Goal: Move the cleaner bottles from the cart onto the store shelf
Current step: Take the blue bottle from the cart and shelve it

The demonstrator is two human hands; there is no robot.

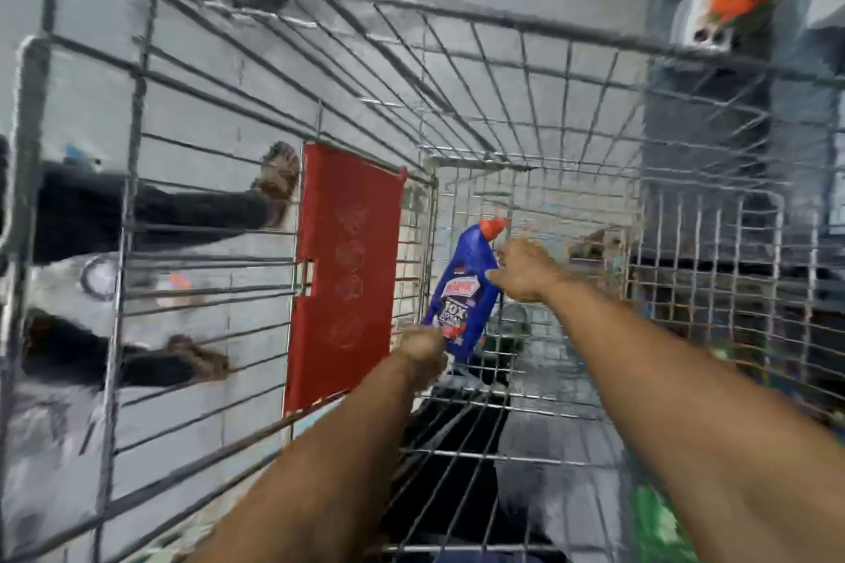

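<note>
A blue cleaner bottle with a red cap and a printed label stands tilted deep inside the wire cart. My right hand grips its upper part, just below the cap. My left hand is closed at the bottle's lower end, by the label. Both forearms reach down into the basket. The picture is blurred, so finger detail is unclear.
A red plastic flap hangs on the cart's left inner wall. Another person's legs and sandalled feet show through the left bars. A white pack with an orange top sits beyond the cart's far right corner. Dark shelving stands at right.
</note>
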